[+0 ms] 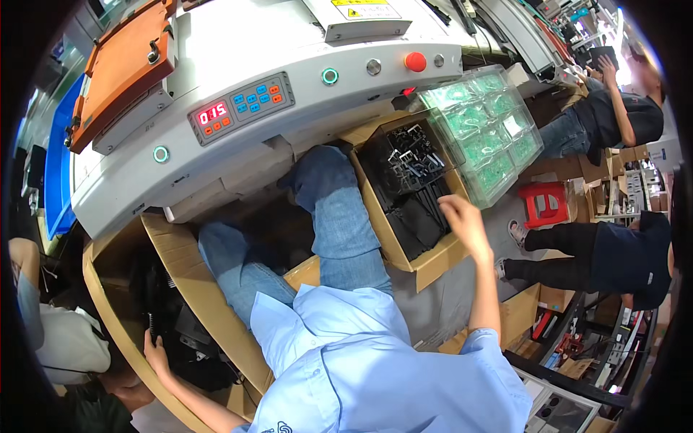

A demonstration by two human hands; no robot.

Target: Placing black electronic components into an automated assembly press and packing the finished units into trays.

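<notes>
My right hand is at the right rim of a cardboard box beside my knee. Its fingers are curled together, and whatever they may hold cannot be made out. Inside that box lie long black parts, and at its far end a dark bin holds a heap of small black and silvery pieces. My left hand reaches into a larger cardboard box on my left, closed around a thin dark notched strip. Dark parts lie in that box, poorly lit.
Ahead stands a white machine with a keypad display, a red button and an orange plate. Clear trays with green contents flank the right box. A red stool and other people are at right; another person is at left.
</notes>
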